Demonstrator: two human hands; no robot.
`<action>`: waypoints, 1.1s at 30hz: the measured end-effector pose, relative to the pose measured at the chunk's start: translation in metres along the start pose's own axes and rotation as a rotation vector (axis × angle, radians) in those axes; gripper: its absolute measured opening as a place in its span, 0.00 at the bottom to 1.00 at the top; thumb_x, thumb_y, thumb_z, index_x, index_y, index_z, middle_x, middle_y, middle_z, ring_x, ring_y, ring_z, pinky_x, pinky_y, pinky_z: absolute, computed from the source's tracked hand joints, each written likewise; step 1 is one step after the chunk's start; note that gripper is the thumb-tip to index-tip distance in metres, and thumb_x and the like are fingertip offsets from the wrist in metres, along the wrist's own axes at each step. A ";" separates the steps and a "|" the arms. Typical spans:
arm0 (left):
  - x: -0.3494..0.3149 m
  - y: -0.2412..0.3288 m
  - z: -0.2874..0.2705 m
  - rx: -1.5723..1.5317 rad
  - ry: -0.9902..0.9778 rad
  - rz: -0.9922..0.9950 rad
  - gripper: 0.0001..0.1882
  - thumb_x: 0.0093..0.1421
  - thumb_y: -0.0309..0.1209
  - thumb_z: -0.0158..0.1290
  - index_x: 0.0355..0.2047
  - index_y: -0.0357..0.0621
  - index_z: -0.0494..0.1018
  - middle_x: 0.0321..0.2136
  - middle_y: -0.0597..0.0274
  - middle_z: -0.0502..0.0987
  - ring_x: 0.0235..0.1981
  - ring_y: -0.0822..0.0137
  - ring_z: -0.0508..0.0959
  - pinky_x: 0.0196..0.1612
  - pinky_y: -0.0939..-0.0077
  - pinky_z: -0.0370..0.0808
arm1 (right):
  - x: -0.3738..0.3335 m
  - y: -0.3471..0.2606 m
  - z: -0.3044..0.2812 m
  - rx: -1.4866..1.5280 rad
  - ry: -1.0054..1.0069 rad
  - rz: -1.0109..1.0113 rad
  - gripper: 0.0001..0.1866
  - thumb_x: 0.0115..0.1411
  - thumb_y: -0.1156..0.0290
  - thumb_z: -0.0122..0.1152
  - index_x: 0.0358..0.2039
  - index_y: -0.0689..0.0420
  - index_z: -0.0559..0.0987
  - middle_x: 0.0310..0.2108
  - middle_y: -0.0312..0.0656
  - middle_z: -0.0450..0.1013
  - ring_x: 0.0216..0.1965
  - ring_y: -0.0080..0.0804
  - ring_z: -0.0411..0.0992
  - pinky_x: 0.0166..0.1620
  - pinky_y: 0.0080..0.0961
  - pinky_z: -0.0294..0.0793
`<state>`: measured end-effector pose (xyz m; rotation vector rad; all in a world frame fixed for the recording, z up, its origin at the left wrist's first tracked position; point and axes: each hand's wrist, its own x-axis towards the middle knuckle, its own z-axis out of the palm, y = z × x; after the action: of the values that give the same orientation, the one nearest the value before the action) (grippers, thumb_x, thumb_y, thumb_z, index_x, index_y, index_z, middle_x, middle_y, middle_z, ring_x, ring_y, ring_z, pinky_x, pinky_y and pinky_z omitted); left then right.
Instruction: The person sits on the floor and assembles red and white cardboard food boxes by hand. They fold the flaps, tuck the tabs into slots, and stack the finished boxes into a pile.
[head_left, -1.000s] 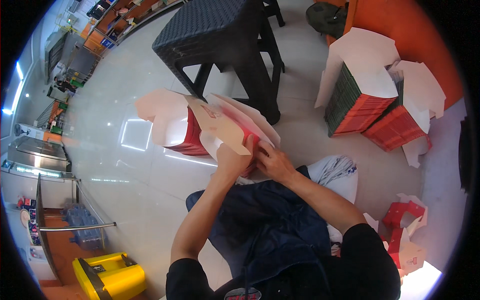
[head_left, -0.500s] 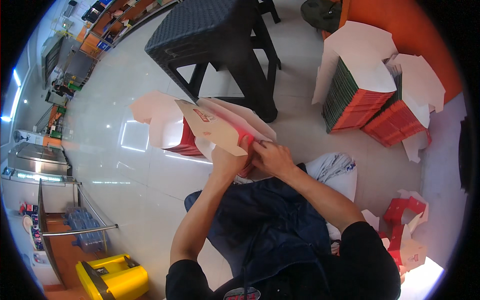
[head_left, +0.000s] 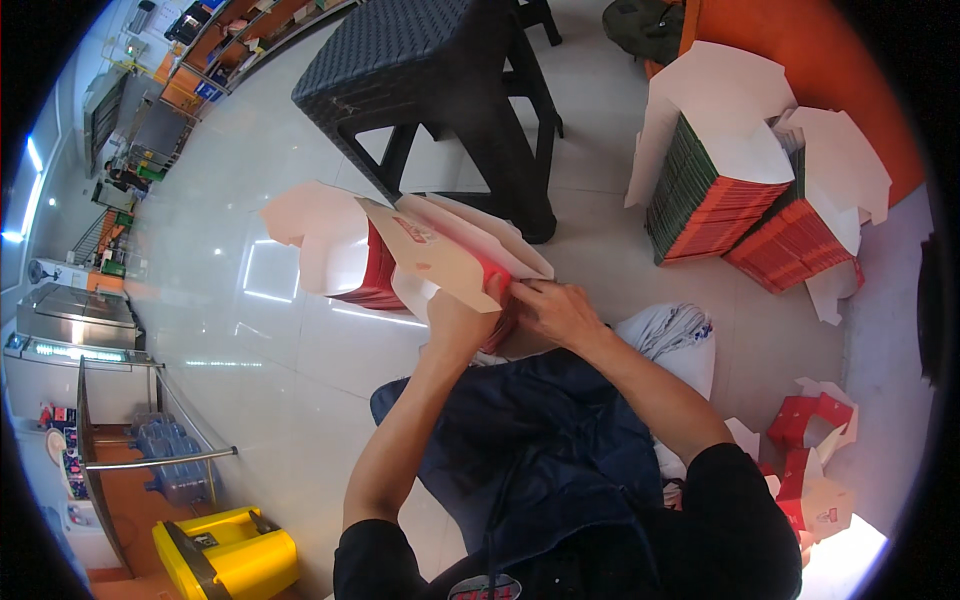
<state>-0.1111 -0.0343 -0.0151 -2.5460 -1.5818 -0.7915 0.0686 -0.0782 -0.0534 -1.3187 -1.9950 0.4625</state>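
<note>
In front of my lap I hold a red and cream cardboard food box (head_left: pixel 440 257), partly folded, its flaps standing up and tilted. My left hand (head_left: pixel 465 318) is closed on its near edge, thumb against the red side. Close beside it, the fingers of my right hand (head_left: pixel 555 312) pinch the same red edge at the corner. Just beyond to the left, a stack of flat carton blanks (head_left: pixel 332 250) stands on the floor, white on top with red edges. Part of the box's underside is hidden behind my hands.
A black plastic stool (head_left: pixel 420 80) stands ahead. Two tall stacks of carton blanks, one (head_left: pixel 715 190) beside the other (head_left: pixel 810 225), sit far right by an orange panel (head_left: pixel 800 50). Folded red boxes (head_left: pixel 810 430) lie at near right. A yellow bin (head_left: pixel 225 555) is at lower left.
The box has tipped slightly, and its cream flap leans a little further right. My right hand has shifted slightly right along the edge, its fingers straighter. The stacks have not moved.
</note>
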 end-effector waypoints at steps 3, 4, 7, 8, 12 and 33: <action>0.003 0.009 -0.001 -0.078 -0.048 -0.020 0.15 0.60 0.42 0.55 0.31 0.42 0.77 0.24 0.48 0.79 0.24 0.43 0.79 0.29 0.52 0.76 | -0.005 0.012 0.006 -0.058 -0.099 0.062 0.17 0.62 0.68 0.50 0.52 0.45 0.72 0.46 0.41 0.77 0.42 0.47 0.78 0.40 0.46 0.79; 0.003 0.010 -0.002 -0.062 -0.079 -0.028 0.15 0.60 0.42 0.55 0.31 0.42 0.77 0.24 0.47 0.79 0.25 0.43 0.79 0.30 0.52 0.76 | -0.005 0.012 0.006 -0.065 -0.106 0.058 0.17 0.62 0.69 0.48 0.52 0.45 0.72 0.46 0.41 0.77 0.42 0.48 0.78 0.40 0.46 0.79; 0.004 0.013 -0.004 -0.010 -0.157 -0.042 0.16 0.61 0.43 0.55 0.33 0.41 0.77 0.25 0.46 0.79 0.26 0.42 0.79 0.31 0.51 0.76 | -0.005 0.012 0.006 -0.090 -0.121 0.068 0.17 0.64 0.70 0.44 0.52 0.44 0.72 0.47 0.40 0.77 0.41 0.48 0.78 0.39 0.47 0.79; 0.005 0.012 -0.005 0.011 -0.175 -0.038 0.16 0.61 0.43 0.54 0.33 0.40 0.77 0.25 0.46 0.79 0.27 0.42 0.80 0.32 0.51 0.76 | -0.005 0.013 0.008 -0.100 -0.121 0.086 0.17 0.64 0.70 0.44 0.52 0.44 0.72 0.47 0.40 0.77 0.42 0.49 0.79 0.39 0.48 0.79; 0.010 0.018 -0.009 0.038 -0.226 -0.098 0.17 0.61 0.42 0.55 0.32 0.39 0.76 0.26 0.45 0.79 0.28 0.43 0.80 0.32 0.51 0.76 | -0.004 0.012 0.008 -0.093 -0.085 0.111 0.17 0.64 0.69 0.44 0.53 0.43 0.71 0.49 0.40 0.77 0.42 0.49 0.79 0.40 0.48 0.79; 0.011 0.017 -0.011 0.086 -0.580 -0.195 0.17 0.65 0.42 0.48 0.32 0.39 0.77 0.29 0.41 0.80 0.33 0.40 0.80 0.38 0.48 0.76 | -0.011 0.014 0.030 -0.179 0.119 -0.061 0.19 0.59 0.69 0.55 0.52 0.46 0.79 0.40 0.38 0.80 0.33 0.39 0.80 0.29 0.34 0.78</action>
<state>-0.0977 -0.0367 0.0034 -2.7350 -1.9747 0.0368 0.0590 -0.0795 -0.0869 -1.3544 -2.0076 0.1760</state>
